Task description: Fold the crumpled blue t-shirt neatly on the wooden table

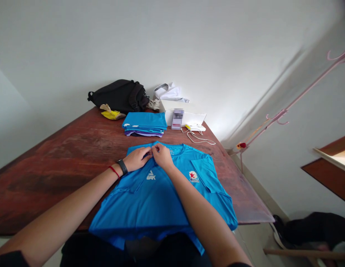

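Note:
A blue T-shirt [161, 200] lies front side up on the wooden table, its collar pointing away from me and its hem hanging over the near edge. White lettering and a red-and-white badge mark its chest. My left hand [137, 158], with a dark band and a red string at the wrist, pinches the shirt's fabric by the left side of the collar. Right beside it, my right hand [163, 155] is closed on the same spot, fingertips together. The exact bit of cloth between the fingers is hidden.
Beyond the shirt stands a stack of folded blue and purple clothes [144, 121]. Behind it are a black bag [119, 94], a yellow item [110, 115], a white box [193, 118] and a white cable [200, 139]. A pink rack [300, 94] leans along the right wall.

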Available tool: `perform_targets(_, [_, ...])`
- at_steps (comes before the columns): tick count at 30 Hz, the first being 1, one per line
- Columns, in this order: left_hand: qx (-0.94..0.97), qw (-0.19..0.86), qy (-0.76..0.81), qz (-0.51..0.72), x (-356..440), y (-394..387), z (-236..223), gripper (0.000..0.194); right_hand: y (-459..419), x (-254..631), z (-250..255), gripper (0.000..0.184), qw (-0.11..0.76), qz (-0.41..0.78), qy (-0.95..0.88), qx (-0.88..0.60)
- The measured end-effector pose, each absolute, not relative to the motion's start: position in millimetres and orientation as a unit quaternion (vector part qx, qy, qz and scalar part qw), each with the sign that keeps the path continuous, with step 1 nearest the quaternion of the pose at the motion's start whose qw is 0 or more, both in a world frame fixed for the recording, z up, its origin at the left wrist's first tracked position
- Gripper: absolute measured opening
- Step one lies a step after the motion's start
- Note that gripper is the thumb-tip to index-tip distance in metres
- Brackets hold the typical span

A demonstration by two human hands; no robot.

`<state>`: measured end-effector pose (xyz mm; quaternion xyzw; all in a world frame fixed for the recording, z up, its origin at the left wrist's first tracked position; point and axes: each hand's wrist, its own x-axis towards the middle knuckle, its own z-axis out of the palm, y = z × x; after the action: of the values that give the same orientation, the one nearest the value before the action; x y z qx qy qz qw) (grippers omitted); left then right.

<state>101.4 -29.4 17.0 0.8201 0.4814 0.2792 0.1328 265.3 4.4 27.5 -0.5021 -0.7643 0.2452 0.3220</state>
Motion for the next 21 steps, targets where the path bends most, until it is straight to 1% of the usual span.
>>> perform_targets(5, [0.830,0.131,0.470,0.271,100.0,-25.7,12.9,0.014,4.7,265.1,26.9,0.020,0.279,0.249,-0.771,-0.515])
perform_targets(9, [0.844,0.119,0.452,0.261,99.6,-21.8,9.5,0.015,4.5,265.3,27.5,0.024,0.241,0.252,-0.777,-0.524])
perform_targets(13, [0.833,0.109,0.472,0.267,100.3,-21.9,11.4,0.015,3.6,266.7,28.3,0.025,0.201,0.256,-0.789,-0.521])
perform_targets(17, [0.820,0.079,0.495,0.275,99.3,-23.9,11.6,0.019,4.2,268.2,26.4,0.027,0.188,0.252,-0.804,-0.505])
perform_targets(21, [0.820,0.046,0.510,0.257,94.3,-25.1,12.8,0.024,7.3,268.9,23.4,0.027,0.176,0.259,-0.805,-0.504])
